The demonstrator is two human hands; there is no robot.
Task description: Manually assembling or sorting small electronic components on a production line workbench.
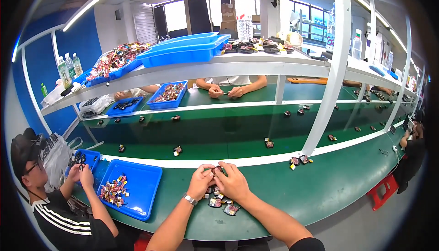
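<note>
1. Grip closed: the left hand (200, 184) and right hand (233, 185) together pinch one small dark part (217, 170), mostly covered by their fingers, above the table's near side.
2. Just below them, a loose pile of black-edged parts (215, 201), with yellow, white and reddish faces, lies on the table (292, 191), its smooth green top faintly glossy.
3. Leftward, a shallow rectangular tray (148, 182) of shiny blue plastic carries a heap of small colourful pieces (114, 189); beside it sits a co-worker (64, 219) in a black top with white stripes.
4. Rightward, a red stool (383, 190) stands on the grey floor (347, 223).
5. Beyond a flat white rail (247, 161), a dark green belt (219, 134) bears scattered parts like those in the pile.
6. Across it, another person's hands (226, 91) meet.
7. Above, a white-framed shelf (260, 60) supports stacked blue trays (183, 52) and clear bottles (357, 45).
8. Farthest back: bright windows (175, 15) and dark curtains (196, 12).
</note>
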